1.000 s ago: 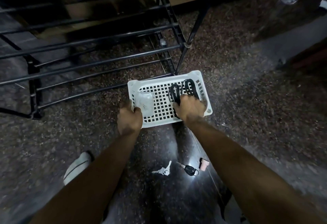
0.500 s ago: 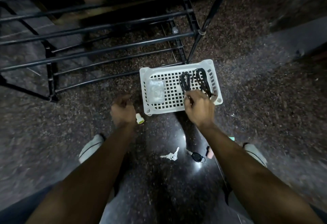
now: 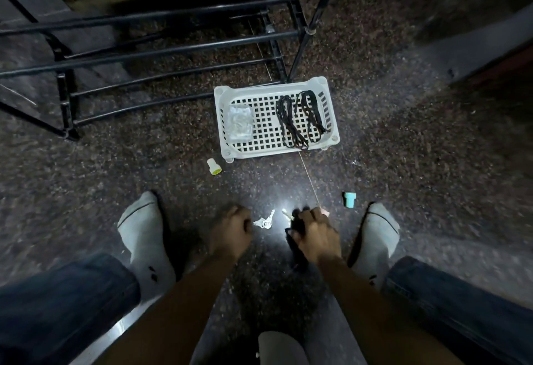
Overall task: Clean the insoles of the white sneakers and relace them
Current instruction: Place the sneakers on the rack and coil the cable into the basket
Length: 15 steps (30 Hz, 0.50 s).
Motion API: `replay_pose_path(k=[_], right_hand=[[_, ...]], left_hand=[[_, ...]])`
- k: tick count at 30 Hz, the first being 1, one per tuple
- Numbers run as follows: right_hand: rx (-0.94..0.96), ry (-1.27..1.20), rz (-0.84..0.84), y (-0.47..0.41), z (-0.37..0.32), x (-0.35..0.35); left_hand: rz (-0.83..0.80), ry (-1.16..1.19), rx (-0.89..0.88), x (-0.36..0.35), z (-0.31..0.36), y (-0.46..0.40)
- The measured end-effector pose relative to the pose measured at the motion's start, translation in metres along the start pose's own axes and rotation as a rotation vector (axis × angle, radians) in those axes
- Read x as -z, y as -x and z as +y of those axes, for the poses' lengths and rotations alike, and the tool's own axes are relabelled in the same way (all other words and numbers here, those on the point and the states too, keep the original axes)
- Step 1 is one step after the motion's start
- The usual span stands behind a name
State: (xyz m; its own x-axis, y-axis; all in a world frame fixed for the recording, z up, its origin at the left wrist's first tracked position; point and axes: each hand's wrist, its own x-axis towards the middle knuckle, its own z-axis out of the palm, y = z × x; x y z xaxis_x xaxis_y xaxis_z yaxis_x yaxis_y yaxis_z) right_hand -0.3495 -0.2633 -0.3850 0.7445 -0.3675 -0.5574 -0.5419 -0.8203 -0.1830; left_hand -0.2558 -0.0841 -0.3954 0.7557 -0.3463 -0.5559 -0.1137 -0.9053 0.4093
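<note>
White basket (image 3: 331,110) on the dark floor (image 3: 418,177), far centre, just near the black rack (image 3: 161,47). Black laces (image 3: 300,119) lie coiled in its right half — clear packet (image 3: 239,123) in its left.

Left hand (image 3: 230,232): fingers curled, holding nothing visible.

Right hand (image 3: 315,233): fingers curled round a dark key fob (image 3: 295,227), near centre. Silver keys (image 3: 265,222) lie between the hands.

A white perforated basket (image 3: 331,122) sits on the dark speckled floor (image 3: 403,177), holding two bundles of black laces (image 3: 300,120) and a clear packet (image 3: 239,122). Nearer the person, the left hand (image 3: 230,230) is curled beside silver keys (image 3: 265,221); the right hand (image 3: 315,233) grips a dark object, too dim to identify.
</note>
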Motion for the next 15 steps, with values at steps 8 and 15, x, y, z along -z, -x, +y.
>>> replay_pose_path(k=[8, 15], right_hand=[[-0.062, -0.065, -0.022, -0.006, -0.002, -0.012], [-0.094, -0.155, -0.082, -0.017, -0.012, -0.008]], left_hand=[[-0.048, -0.406, -0.129, -0.025, 0.027, -0.006], [-0.074, -0.393, -0.168, -0.025, 0.023, -0.015]])
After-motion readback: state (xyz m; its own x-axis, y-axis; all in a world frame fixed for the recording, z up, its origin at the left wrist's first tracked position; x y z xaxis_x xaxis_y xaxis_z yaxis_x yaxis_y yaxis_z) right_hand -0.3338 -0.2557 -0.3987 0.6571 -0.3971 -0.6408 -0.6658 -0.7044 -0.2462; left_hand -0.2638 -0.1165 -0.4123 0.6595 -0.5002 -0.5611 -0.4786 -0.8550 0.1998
